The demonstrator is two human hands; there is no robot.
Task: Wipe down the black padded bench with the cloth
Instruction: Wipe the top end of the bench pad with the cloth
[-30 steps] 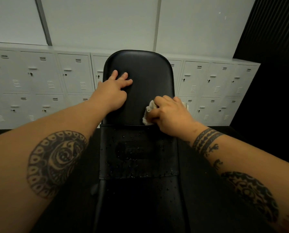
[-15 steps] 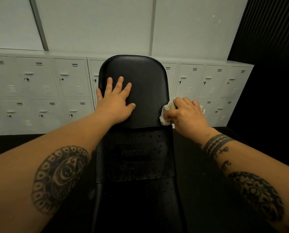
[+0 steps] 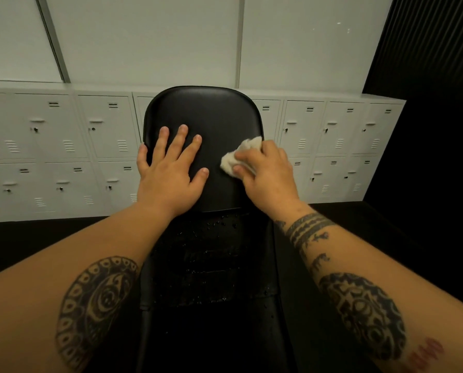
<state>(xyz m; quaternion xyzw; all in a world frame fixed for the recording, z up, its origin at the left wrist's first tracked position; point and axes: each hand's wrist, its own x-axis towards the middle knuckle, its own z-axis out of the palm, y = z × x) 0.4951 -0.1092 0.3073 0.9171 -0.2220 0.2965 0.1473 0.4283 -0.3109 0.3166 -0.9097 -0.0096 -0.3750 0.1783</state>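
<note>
Item, left hand (image 3: 168, 173): we lay it flat on the upper pad (image 3: 206, 109) of the black padded bench (image 3: 216, 189), fingers straight and spread, little finger over the pad's left edge. It holds nothing and appears to steady the pad. Item, bench: centre of view, running away from us, upper pad raised with a rounded top, lower pad (image 3: 208, 265) nearer us. Item, cloth (image 3: 238, 157): small, pale, bunched, pressed against the upper pad near its right edge. Item, right hand (image 3: 268, 179): fingers curled round the cloth, gripping it against the pad. Progress, as we judge it: the upper pad shows matt and without visible drops, so it seems largely wiped. Water droplets (image 3: 219, 224) bead on the lower pad just below the seam, so that section, and the dark length closest to us, look yet to be done; we put the task somewhere short of half. Surroundings, left to right: white lockers (image 3: 63, 146) in two rows behind the bench, pale wall panels (image 3: 144, 36) above them, a dark slatted wall (image 3: 426, 49) at far right, dark floor (image 3: 36, 238) beneath. Obstructions: we see nothing loose on the pads; our own left hand covers a patch of the upper pad that the cloth cannot reach until we lift it.
</note>
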